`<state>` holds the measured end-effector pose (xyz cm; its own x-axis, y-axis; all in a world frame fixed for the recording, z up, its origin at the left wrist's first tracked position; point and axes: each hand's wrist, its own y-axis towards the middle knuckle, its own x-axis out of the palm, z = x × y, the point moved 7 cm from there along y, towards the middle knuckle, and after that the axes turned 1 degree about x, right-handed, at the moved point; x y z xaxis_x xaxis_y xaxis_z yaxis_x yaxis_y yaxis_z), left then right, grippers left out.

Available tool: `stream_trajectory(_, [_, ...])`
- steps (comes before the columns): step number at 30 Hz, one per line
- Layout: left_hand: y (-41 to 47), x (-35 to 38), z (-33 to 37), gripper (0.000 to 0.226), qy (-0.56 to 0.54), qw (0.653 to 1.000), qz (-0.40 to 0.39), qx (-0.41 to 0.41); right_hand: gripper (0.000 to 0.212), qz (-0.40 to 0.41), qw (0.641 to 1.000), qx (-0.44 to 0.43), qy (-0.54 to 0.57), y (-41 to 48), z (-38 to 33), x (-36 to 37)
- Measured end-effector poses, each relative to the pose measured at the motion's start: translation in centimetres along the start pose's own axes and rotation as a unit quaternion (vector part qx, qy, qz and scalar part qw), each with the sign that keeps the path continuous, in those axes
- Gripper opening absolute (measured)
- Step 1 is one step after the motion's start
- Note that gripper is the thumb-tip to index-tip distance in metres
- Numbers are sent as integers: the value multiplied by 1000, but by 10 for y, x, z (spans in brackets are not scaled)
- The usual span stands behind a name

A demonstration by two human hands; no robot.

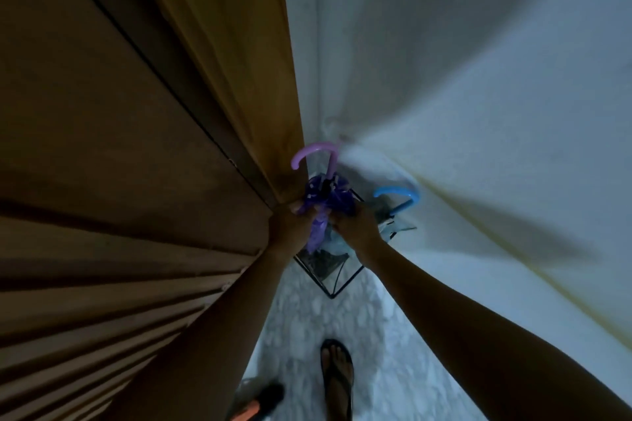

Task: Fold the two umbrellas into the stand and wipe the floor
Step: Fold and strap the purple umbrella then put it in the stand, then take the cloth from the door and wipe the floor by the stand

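A folded purple umbrella [319, 195] with a pink hooked handle stands upright in the corner, over a black wire stand [333, 278]. My left hand [290, 224] grips its bunched canopy from the left. My right hand [354, 224] grips the same canopy from the right. A second umbrella with a blue hooked handle [398, 196] sits in the stand behind my right hand; its canopy is mostly hidden.
A brown wooden door [119, 181] fills the left side and a white wall [478, 96] the right. The pale marbled floor [307, 335] runs toward me. My sandalled foot [337, 376] stands on it, with a dark and orange object [258, 402] beside it.
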<state>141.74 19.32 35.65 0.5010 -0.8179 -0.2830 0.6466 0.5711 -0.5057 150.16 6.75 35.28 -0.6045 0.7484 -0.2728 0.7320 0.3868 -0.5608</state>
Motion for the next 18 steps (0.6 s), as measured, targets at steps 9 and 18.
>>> stream_trajectory(9, [28, 16, -22, 19, -17, 999, -29, -2, 25, 37, 999, 19, 13, 30, 38, 14])
stream_trajectory(18, [-33, -24, 13, 49, -11, 997, -78, 6, 60, 101, 995, 0, 0, -37, -14, 9])
